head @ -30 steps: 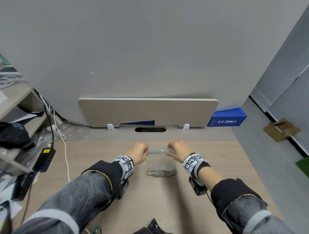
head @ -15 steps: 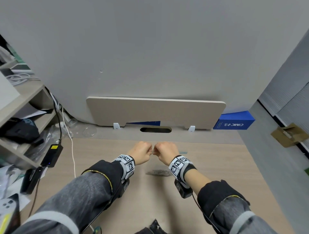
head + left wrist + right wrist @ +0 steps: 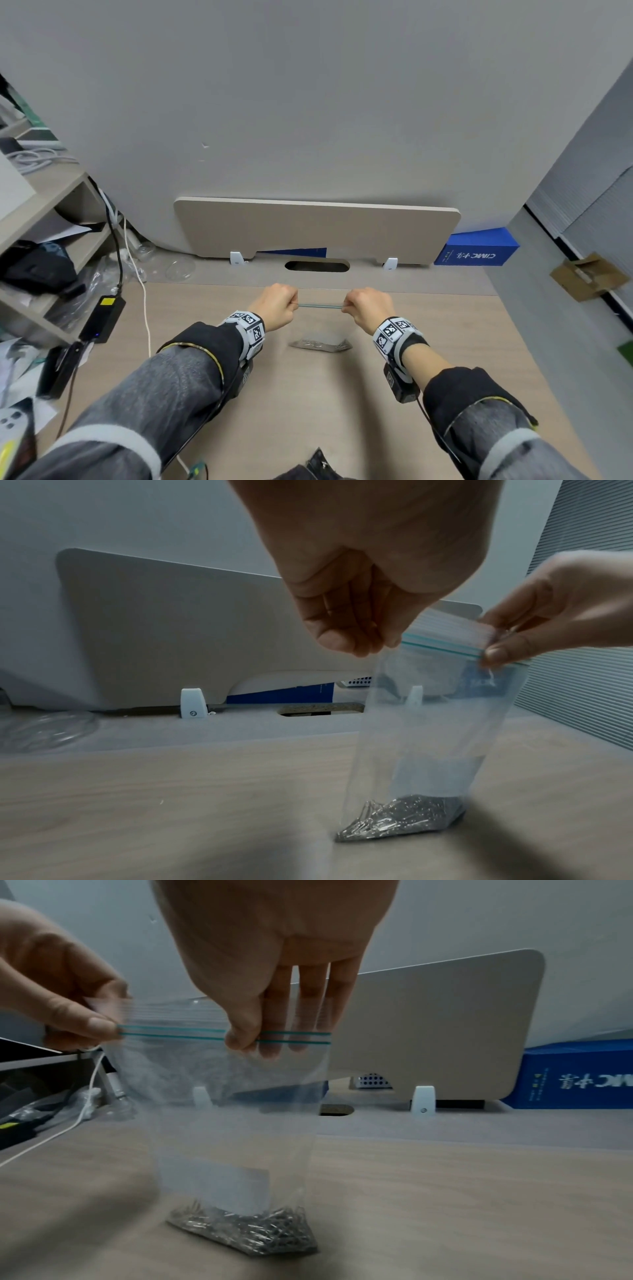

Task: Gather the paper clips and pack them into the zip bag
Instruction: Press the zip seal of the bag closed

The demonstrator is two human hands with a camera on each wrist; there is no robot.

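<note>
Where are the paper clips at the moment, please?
Heaped in the bottom of the zip bag, the paper clips rest on the desk, centre of the head view.

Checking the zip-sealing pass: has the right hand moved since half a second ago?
Yes. The right hand has slid rightward along the zip bag, away from the left hand, now past the desk's cable slot.

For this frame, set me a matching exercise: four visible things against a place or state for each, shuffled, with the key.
Things:
1. paper clips
2. zip bag
3. blue box
4. left hand

Places or states:
A. beside the desk's back panel, at its right end
B. pinching one end of the teal zip strip
C. heaped at the bottom of the bag
D. upright, bottom resting on the desk

Pairs: 1-C, 2-D, 3-A, 4-B
</note>
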